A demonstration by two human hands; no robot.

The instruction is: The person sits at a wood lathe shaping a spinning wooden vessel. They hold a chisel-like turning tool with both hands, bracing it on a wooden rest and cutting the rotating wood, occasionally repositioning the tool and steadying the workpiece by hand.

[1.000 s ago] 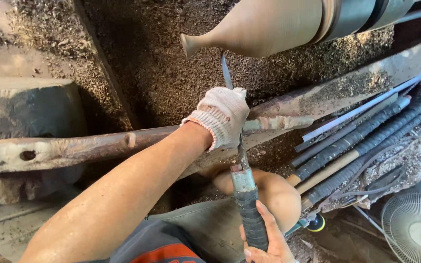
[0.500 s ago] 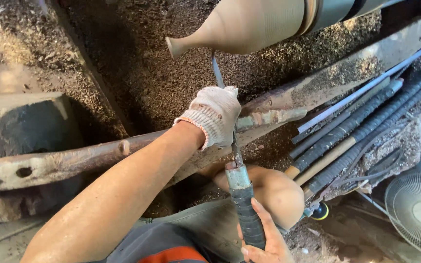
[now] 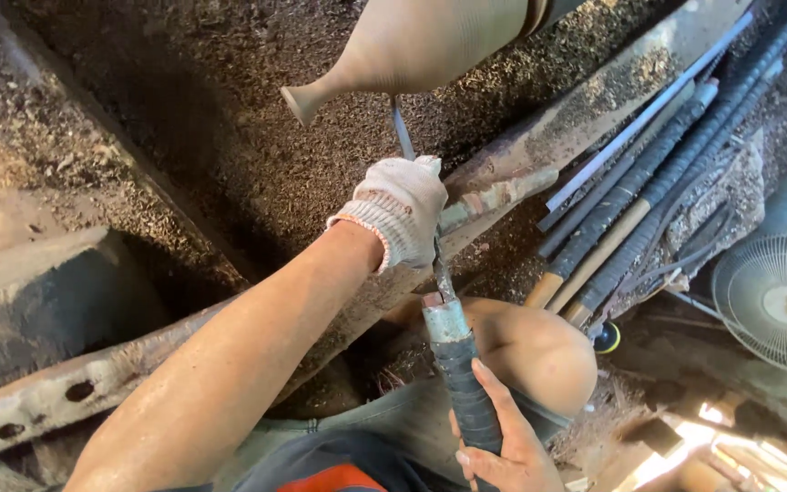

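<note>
The left hand (image 3: 401, 211), in a white knit glove, is closing over the steel blade of a long turning chisel (image 3: 444, 314) and pressing it down on the rusty tool rest (image 3: 503, 191). The bare right hand (image 3: 503, 446) is wrapping its fingers around the chisel's black taped handle — low, beside the person's knee (image 3: 539, 351). The blade tip is touching the underside of a wooden vase (image 3: 412, 46) on the lathe. Sawdust is covering the bed; spare taped tools (image 3: 649, 182) are lying to the right — a fan (image 3: 781, 305) beyond them.
</note>
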